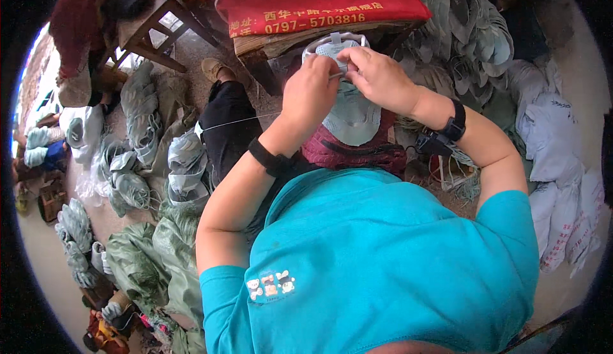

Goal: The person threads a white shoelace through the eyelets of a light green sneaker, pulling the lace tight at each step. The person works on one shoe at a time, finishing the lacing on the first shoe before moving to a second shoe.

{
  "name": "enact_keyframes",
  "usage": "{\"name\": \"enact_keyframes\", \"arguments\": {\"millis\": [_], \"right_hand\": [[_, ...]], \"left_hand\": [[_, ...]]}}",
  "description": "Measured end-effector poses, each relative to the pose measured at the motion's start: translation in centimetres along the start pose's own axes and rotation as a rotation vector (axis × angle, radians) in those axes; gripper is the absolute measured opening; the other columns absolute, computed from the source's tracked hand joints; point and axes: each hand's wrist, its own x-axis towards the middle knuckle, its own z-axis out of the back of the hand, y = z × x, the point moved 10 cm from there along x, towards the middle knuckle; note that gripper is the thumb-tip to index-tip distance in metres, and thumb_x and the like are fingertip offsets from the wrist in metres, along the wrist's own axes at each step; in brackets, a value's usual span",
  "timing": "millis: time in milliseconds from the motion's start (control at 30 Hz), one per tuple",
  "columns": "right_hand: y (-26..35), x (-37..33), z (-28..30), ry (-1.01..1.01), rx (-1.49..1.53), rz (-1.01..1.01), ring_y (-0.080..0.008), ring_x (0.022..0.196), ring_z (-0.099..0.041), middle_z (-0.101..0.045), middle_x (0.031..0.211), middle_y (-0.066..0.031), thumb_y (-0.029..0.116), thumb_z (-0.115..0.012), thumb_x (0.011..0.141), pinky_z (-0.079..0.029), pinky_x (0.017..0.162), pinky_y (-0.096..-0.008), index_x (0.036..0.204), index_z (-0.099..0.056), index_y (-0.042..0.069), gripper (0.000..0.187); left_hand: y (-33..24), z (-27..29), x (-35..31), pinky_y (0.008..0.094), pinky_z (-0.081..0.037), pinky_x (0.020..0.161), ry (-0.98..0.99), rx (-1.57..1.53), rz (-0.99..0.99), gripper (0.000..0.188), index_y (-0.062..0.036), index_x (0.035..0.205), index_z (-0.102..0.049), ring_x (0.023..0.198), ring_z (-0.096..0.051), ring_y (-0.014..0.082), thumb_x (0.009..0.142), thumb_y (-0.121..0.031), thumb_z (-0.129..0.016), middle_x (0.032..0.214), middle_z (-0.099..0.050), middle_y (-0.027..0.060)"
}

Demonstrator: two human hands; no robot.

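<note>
One left hand [311, 92], one right hand [381, 81] — both at one shoe upper [351, 123]

Holding both arms [233, 191] forward, bending at elbows [220, 231], angling left grip [311, 87] and right grip [378, 81] inward, close together, curling fingers [355, 59].

Spatial arrangement about the worktable [268, 46]

A bag [319, 3] lies on the worktable. At its near side, a shoe upper [351, 124] sits between the left hand [311, 86] and right hand [380, 81]. Far right, stacked uppers [460, 9]; nearer right, sacks [552, 137]. Far left, a stool [142, 25]; nearer left, bundled uppers [137, 124], then a woven sack [137, 258].
</note>
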Motion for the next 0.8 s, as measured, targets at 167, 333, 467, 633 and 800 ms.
{"name": "enact_keyframes", "arguments": {"millis": [167,333,467,633,800], "right_hand": [[-1.0,1.1,-0.6,0.216,0.122,-0.145,-0.026,0.075,-0.063,-0.062,0.078,-0.0104,0.005,-0.061,0.082,-0.05,0.07,-0.0343,0.109,-0.055,0.003,0.028],[-0.9,1.3,-0.8,0.232,0.052,-0.121,-0.0261,0.076,-0.062,-0.061,0.081,-0.0097,0.007,-0.062,0.081,-0.05,0.069,-0.0345,0.109,-0.056,0.004,0.029],[1.1,1.4,0.3,0.14,-0.023,0.078,-0.0281,0.084,-0.062,-0.058,0.093,-0.0113,0.008,-0.065,0.08,-0.051,0.071,-0.0376,0.105,-0.059,0.006,0.026],[2.4,2.1,-1.4,0.211,-0.133,0.171,-0.0309,0.085,-0.062,-0.059,0.095,-0.0108,0.011,-0.066,0.081,-0.051,0.07,-0.0411,0.096,-0.063,0.008,0.016],[4.0,6.4,-2.3,0.181,-0.139,0.364,-0.0307,0.079,-0.062,-0.059,0.086,-0.0101,0.016,-0.063,0.081,-0.051,0.068,-0.0427,0.086,-0.063,0.008,0.009]], "left_hand": [[0.3,0.0,0.2,0.0439,-0.053,0.063,0.015,0.065,-0.071,0.021,-0.0068,0.093,-0.056,0.073,-0.063,0.0337,0.076,-0.014,-0.064,0.091,-0.059,0.0142],[-0.1,-0.4,0.5,0.0425,-0.053,0.062,0.01,0.077,-0.109,0.02,-0.0067,0.091,-0.057,0.072,-0.063,0.033,0.074,-0.013,-0.065,0.089,-0.058,0.0139],[-0.1,1.1,0.1,0.0405,-0.052,0.061,-0.015,0.09,-0.156,0.02,-0.0059,0.09,-0.056,0.069,-0.062,0.0322,0.073,-0.011,-0.067,0.088,-0.058,0.0135],[3.8,3.8,-1.3,0.0317,-0.047,0.06,-0.205,-0.485,0.123,0.015,-0.0024,0.093,-0.056,0.067,-0.055,0.0178,0.083,-0.011,-0.063,0.081,-0.055,0.0066],[6.6,0.9,-3.7,0.0205,-0.037,0.056,-0.105,-1.106,0.466,0.017,-0.0012,0.099,-0.057,0.063,-0.041,0.0049,0.098,-0.015,-0.047,0.076,-0.048,-0.0036]]}}
